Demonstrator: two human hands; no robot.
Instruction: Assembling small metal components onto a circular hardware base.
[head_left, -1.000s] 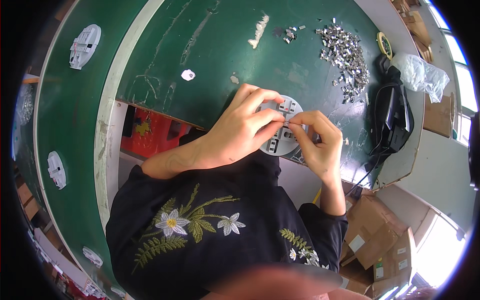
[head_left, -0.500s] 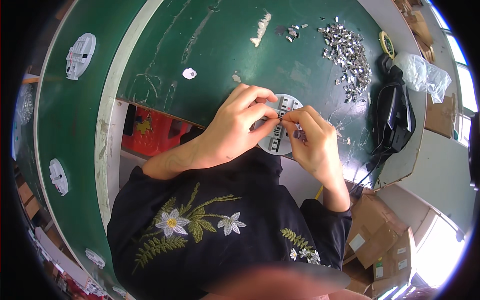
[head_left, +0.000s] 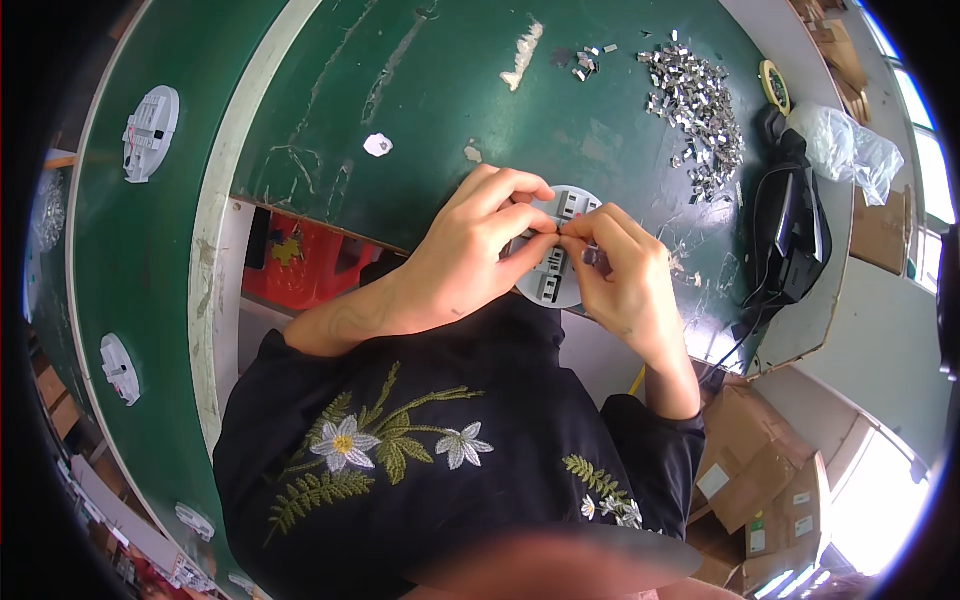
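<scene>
A round light-grey plastic housing (head_left: 568, 291) with several raised slots lies on the green bench near its front edge. My left hand (head_left: 482, 238) reaches over its left side, thumb and forefinger pinched together above the middle. From the right, my right hand (head_left: 628, 272) meets it there with its fingertips closed. Whatever the fingertips hold is too small and too covered to make out. A small dark purplish object (head_left: 596, 258) shows within the curl of my right fingers; its kind is unclear.
A pile of small shiny metal clips (head_left: 700, 115) spreads at the far right of the bench. Beyond it are a tape roll (head_left: 773, 86), a clear plastic bag (head_left: 840, 150) and a black cabled device (head_left: 790, 235). Along the left strip lie white housings (head_left: 150, 133).
My right fingertips have drawn slightly left and closer to the left ones. On the left strip, the white housings have shifted toward me. My left hand has hardly moved.
</scene>
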